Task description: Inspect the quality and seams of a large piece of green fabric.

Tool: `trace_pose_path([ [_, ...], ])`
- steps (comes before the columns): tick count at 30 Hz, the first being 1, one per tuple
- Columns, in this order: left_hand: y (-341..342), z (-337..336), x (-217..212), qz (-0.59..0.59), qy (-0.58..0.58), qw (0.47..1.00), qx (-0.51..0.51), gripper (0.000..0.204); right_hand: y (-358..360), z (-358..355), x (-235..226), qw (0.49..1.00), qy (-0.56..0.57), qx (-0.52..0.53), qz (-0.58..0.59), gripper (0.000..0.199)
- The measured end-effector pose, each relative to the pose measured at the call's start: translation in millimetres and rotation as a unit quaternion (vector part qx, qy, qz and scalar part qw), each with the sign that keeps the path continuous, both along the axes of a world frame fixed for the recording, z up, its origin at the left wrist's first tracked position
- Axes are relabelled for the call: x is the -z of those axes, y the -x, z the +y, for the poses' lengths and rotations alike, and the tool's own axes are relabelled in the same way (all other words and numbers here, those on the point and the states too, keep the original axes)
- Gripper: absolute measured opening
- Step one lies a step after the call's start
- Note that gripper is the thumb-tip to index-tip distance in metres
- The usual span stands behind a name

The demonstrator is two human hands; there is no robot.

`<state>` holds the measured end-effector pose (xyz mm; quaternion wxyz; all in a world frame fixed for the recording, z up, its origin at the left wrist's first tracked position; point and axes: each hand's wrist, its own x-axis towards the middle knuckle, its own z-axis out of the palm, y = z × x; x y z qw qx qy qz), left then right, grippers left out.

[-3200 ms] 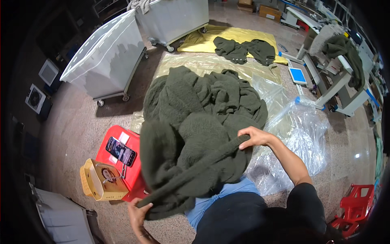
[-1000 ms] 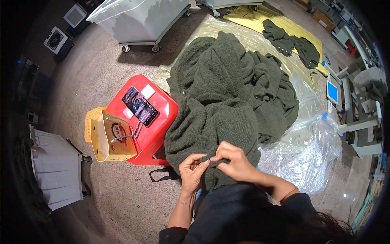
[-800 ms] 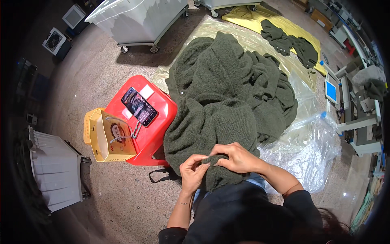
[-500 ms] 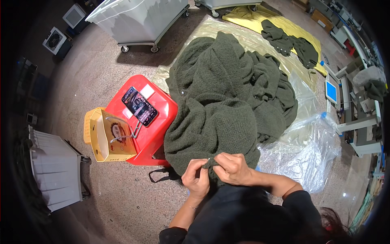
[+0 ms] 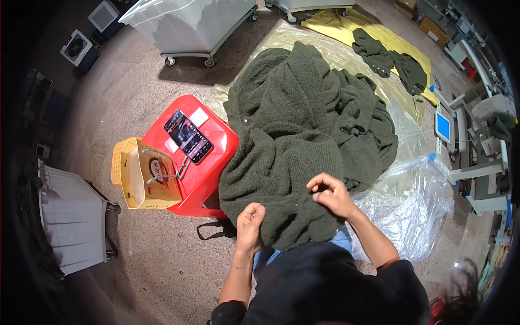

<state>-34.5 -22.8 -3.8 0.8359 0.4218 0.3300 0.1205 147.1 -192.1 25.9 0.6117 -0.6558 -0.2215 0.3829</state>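
A large heap of dark green knit garments [image 5: 292, 157] spreads before me and over my lap. At its near left edge, my left hand [image 5: 249, 225] is closed, thumb against fingers, pinching the knit edge. My right hand [image 5: 335, 199] is lifted over the near right part of the knit, fingers curled in toward the thumb. Anything between those fingers is too small to make out. A tiny pale speck shows on the fabric between my hands. Farther up, a small white button [image 5: 245, 121] sits on the heap's left side.
Left of the heap stands a red stool [image 5: 211, 176] with a phone [image 5: 187, 137] and a yellow basket [image 5: 162, 201] hung at its side. Clear plastic sheeting [image 5: 411, 216] lies right. Grey wheeled bins [image 5: 187, 32] stand behind, and a white bin [image 5: 73, 222] at far left.
My hands have come apart. The right one has moved up and to the right, off the fabric they pinched together; the left has shifted slightly left. The near knit now lies flatter.
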Motion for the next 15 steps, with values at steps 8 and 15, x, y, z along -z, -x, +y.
trace_pose_path([
  [8,-17,-6,-36,0.009,-0.161,0.981,0.105,0.012,8,29,-25,0.936,-0.023,-0.208,-0.283,0.022],
  [15,-8,-3,-29,0.024,-0.168,0.975,0.140,0.019,19,39,-11,0.952,-0.091,-0.114,-0.268,0.011],
])
